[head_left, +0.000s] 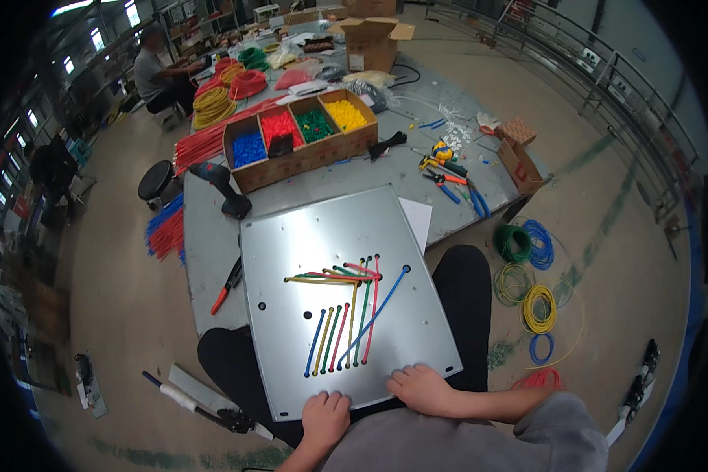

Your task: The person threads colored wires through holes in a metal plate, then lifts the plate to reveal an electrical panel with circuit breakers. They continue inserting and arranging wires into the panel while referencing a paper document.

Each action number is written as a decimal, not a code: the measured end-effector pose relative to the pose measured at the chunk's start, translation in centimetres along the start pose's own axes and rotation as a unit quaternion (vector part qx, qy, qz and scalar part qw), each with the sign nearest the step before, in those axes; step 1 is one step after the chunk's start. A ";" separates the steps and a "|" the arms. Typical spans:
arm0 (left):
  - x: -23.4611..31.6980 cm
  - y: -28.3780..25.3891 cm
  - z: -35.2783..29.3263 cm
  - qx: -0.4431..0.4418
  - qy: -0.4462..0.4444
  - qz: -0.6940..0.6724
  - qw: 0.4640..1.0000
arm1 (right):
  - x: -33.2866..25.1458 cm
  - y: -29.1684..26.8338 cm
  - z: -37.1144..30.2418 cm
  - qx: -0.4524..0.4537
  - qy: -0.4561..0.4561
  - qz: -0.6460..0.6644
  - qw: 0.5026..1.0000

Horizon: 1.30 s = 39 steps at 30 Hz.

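A flat silver metal panel [279,330] with punched holes lies tilted over my lap, its far part on the table edge. Blue, yellow, green and red wires [360,315] thread through its holes, some in short parallel rows, some crossing. One long blue wire [380,311] runs slantwise over the others. My left hand [326,417] is closed on the panel's near edge, left of its middle. Farther right along that edge, my right hand [422,389] grips it too, fingers bent on the top face. The undersides of both hands are hidden.
Beyond the panel stands a cardboard box [307,157] with four coloured compartments. A cordless drill [224,189] is at its left, pliers [477,200] at the right. Wire coils [538,309] lie on the floor at right. A person [161,75] sits at the far left.
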<state>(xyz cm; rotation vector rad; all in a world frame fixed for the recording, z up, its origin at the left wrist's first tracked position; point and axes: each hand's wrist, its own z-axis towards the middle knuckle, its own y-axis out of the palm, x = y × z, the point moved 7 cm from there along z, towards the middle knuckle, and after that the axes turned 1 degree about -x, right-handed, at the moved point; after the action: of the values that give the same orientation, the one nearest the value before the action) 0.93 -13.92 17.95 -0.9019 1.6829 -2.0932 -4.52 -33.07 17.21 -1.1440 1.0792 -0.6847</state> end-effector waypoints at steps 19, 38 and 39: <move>2.6 -13.4 5.4 0.169 0.056 0.059 0.982 | 1.3 -16.0 -0.4 0.156 0.021 0.011 0.988; 3.5 -20.1 10.6 0.258 0.047 0.086 0.961 | 17.0 -10.2 -2.1 0.475 0.009 0.204 0.856; 3.6 -20.3 10.9 0.264 0.047 0.082 0.960 | 17.9 -10.2 -1.4 0.495 -0.032 0.246 0.833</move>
<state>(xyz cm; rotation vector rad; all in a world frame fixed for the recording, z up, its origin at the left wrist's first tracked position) 8.14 -18.96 39.55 -0.4835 1.0926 -2.3203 1.59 -52.39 21.10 0.0239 0.7281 -0.6439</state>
